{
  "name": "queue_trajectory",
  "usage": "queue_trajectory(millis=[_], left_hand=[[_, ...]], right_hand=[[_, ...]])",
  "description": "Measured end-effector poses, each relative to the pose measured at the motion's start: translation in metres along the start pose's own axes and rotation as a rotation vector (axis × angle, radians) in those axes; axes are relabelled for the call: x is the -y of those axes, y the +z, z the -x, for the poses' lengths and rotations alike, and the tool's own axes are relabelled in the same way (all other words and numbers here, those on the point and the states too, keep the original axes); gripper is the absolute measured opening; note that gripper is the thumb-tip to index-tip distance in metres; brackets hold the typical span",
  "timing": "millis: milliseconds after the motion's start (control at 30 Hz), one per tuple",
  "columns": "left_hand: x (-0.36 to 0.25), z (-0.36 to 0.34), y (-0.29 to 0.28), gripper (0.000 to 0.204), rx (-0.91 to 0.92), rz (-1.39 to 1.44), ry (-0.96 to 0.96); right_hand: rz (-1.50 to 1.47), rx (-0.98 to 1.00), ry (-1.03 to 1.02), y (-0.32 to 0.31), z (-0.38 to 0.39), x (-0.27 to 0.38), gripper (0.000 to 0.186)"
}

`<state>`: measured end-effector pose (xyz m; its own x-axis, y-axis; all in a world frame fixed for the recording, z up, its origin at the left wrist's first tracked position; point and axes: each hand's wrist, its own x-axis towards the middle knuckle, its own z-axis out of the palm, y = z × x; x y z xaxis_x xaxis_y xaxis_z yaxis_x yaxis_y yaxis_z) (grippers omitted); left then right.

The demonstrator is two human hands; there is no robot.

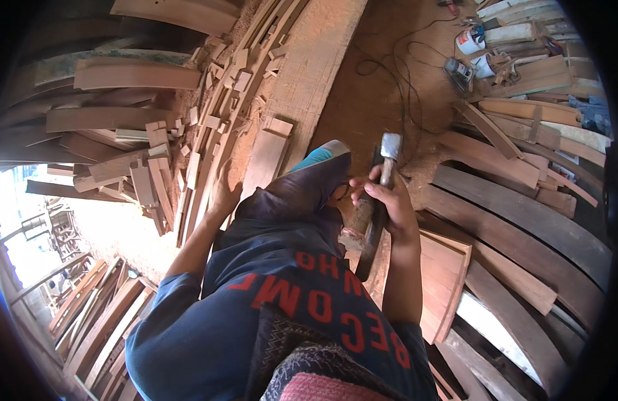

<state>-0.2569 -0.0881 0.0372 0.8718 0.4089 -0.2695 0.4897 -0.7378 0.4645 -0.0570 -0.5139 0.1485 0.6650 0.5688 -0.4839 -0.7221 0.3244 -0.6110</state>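
My right hand (382, 194) is closed around a hammer (390, 146) with a pale metal head and wooden handle, held upright beside a long dark bar-like tool (369, 257); I cannot make out exactly what that tool is. A short round piece of wood (354, 234) shows just left of it. My left hand (225, 190) is low at my side on the long light wood strips (209, 154), fingers apart and partly in shadow. A loose board (265, 160) lies on the wide plank (302, 67) beside my bent leg (302, 180).
Small offcuts (242, 80) and stacked boards (135, 73) fill the left. Curved planks (503, 220) are piled on the right. On the brown floor (382, 93) are cables, white buckets (469, 41) and a power tool (458, 73). More timber (105, 321) stands at lower left.
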Motion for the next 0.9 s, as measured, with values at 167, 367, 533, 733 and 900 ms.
queue_trajectory(millis=[167, 367, 533, 733, 900], left_hand=[[-0.195, -0.012, -0.080, 0.065, -0.035, -0.025, 0.876], [-0.204, -0.058, -0.054, 0.052, 0.122, 0.299, 1.310], [-0.167, -0.158, -0.081, 0.027, 0.413, 0.933, 0.584], [-0.110, -0.231, -0.076, 0.031, 0.321, 0.963, 0.249], [-0.072, -0.241, -0.047, 0.024, 0.418, 0.879, 0.368]], right_hand=[[-0.079, 0.126, 0.019, 0.055, -0.040, -0.025, 0.033], [-0.196, 0.077, -0.155, 0.092, -0.075, -0.082, 0.038], [-0.034, -0.406, -0.095, 0.111, -0.064, -0.096, 0.047], [0.030, -0.597, -0.003, 0.123, -0.031, -0.117, 0.037], [0.090, -0.623, 0.019, 0.147, -0.034, -0.118, 0.037]])
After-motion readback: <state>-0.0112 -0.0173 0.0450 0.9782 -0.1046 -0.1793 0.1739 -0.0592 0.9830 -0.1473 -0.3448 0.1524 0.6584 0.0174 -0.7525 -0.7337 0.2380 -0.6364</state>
